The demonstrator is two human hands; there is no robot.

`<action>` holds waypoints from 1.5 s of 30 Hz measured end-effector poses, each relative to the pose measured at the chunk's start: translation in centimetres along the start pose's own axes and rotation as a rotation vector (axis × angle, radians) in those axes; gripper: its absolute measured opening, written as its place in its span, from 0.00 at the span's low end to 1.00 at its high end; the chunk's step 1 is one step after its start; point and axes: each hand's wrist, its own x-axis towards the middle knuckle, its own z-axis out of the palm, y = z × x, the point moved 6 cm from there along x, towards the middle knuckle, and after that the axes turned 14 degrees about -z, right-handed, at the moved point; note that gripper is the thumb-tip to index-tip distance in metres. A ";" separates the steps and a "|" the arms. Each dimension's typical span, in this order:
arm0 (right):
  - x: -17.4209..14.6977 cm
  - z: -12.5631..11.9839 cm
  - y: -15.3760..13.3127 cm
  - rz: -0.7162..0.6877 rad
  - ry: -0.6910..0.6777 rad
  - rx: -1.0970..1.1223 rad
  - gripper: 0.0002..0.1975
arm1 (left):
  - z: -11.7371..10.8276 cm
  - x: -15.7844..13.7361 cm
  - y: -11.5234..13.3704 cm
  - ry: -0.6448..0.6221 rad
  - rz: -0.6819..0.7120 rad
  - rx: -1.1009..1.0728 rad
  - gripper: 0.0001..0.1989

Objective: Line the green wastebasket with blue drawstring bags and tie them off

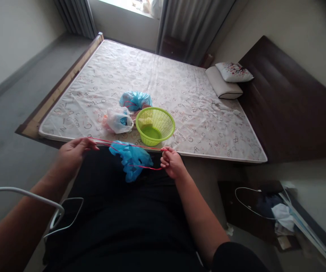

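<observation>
A red drawstring [123,144] stretches between my two hands. My left hand [76,151] pinches one end of it, fingers closed. The fingers of my right hand [171,161] are wrapped round the other end, and a second red strand runs from there back to a crumpled blue plastic bag [133,158]. That bag hangs between the hands, in front of my dark clothing. Just beyond, a green plastic basket [155,126] stands upright near the mattress edge. Left of it lie a white plastic bag [119,120] and, farther back, a filled blue plastic bag [136,100].
The mattress [180,90] spans the middle of the view, with two pillows [228,81] by the dark headboard [287,94]. A white cable [24,192] crosses my left forearm. At lower right, a dark bedside table [236,200] carries a cable and cloth-like items.
</observation>
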 end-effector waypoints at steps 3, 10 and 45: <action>0.4 -1.8 -1.1 -0.025 0.027 -0.088 0.21 | -2.3 1.3 -0.8 0.076 -0.066 -0.209 0.09; 0.4 -0.9 0.7 0.016 -0.156 -0.427 0.20 | -0.6 -0.4 0.2 -0.199 -0.093 -0.520 0.09; 0.8 9.7 1.4 -0.257 -0.463 -0.643 0.11 | 9.0 -1.2 0.2 -0.032 0.519 0.807 0.41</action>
